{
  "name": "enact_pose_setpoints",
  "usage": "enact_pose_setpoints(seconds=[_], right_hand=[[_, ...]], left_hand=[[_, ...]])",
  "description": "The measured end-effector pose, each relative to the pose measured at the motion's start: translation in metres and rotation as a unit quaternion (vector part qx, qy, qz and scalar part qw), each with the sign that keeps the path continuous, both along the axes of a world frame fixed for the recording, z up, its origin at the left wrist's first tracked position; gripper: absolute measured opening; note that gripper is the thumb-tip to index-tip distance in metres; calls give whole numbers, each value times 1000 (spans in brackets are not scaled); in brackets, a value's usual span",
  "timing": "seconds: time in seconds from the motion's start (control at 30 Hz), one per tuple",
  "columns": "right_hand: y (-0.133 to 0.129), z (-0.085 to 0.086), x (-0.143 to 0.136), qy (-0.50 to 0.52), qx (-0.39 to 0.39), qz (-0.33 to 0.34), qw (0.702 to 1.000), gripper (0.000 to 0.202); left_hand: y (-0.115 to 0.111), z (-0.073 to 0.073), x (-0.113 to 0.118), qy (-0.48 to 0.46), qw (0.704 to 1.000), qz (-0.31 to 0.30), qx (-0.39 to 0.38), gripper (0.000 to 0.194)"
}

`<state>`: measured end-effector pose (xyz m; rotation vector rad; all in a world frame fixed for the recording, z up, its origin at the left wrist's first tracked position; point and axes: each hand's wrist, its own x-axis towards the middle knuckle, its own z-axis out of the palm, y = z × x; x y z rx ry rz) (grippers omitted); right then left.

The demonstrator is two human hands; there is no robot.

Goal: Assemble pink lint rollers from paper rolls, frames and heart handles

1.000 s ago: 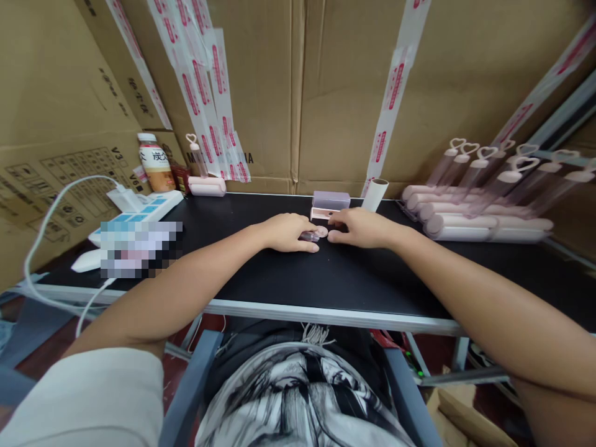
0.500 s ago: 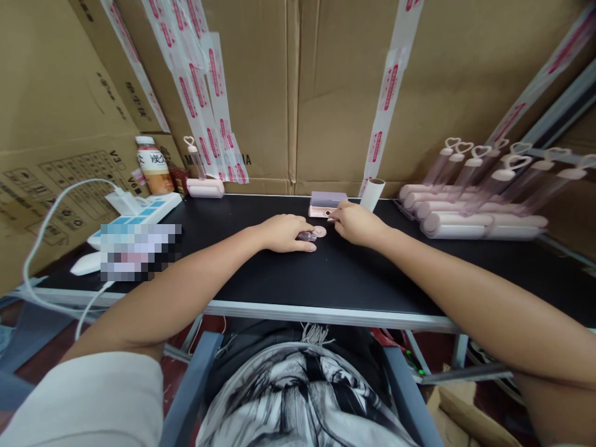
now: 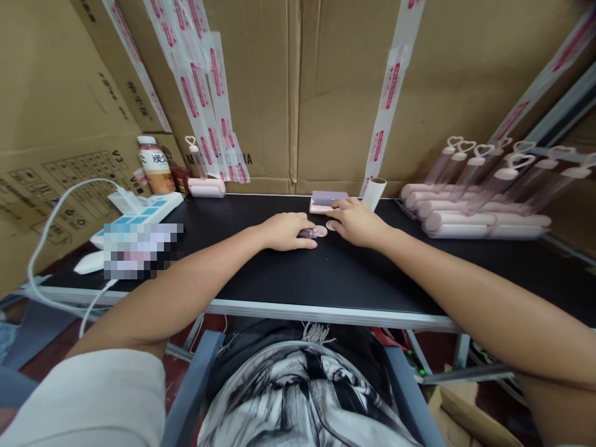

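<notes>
My left hand point(image 3: 286, 232) is closed round a short clear tube point(image 3: 307, 234), its thumb along the near side. Beside the tube's right end is a round pink disc point(image 3: 320, 231); whether the two are joined I cannot tell. My right hand point(image 3: 356, 220) has its fingers apart, reaching over the front of a small pink case point(image 3: 319, 208) with a purple upper part. A second small pink disc point(image 3: 331, 225) lies by the right thumb, and contact there is unclear. Just behind the right hand stands a white cardboard-like tube point(image 3: 375, 194).
At the right are several pink rolls point(image 3: 460, 223) with heart-topped clear handles. One similar roll point(image 3: 207, 187) stands at the back left, near a drink bottle point(image 3: 157, 166). A power strip point(image 3: 139, 218) with cables and a blurred-out object point(image 3: 142, 251) occupy the left side. Cardboard point(image 3: 344, 93) walls the back.
My right hand has spread its fingers over the pink case's front, and a second pink disc now shows by its thumb. The left hand has hardly moved.
</notes>
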<state>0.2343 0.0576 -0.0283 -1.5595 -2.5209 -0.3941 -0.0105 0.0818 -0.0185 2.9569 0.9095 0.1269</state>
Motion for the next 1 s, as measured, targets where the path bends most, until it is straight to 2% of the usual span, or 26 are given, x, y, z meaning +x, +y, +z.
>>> enact_pose_setpoints(seconds=[0.17, 0.37, 0.57, 0.77, 1.0], right_hand=[[3, -2, -1, -15, -35, 15, 999, 38], [4, -6, -1, 14, 3, 34, 999, 53], [9, -12, 1, 5, -34, 59, 998, 44], [0, -6, -2, -3, -36, 44, 998, 38], [-8, -2, -5, 13, -67, 79, 995, 33]], left_hand=[[1, -2, -1, -5, 1000, -8, 0, 54], [2, -4, -1, -7, 1000, -7, 2, 53], [3, -4, -2, -9, 1000, -12, 1, 55], [4, -4, -2, -15, 1000, -23, 6, 52], [3, -5, -4, -15, 1000, -24, 12, 49]])
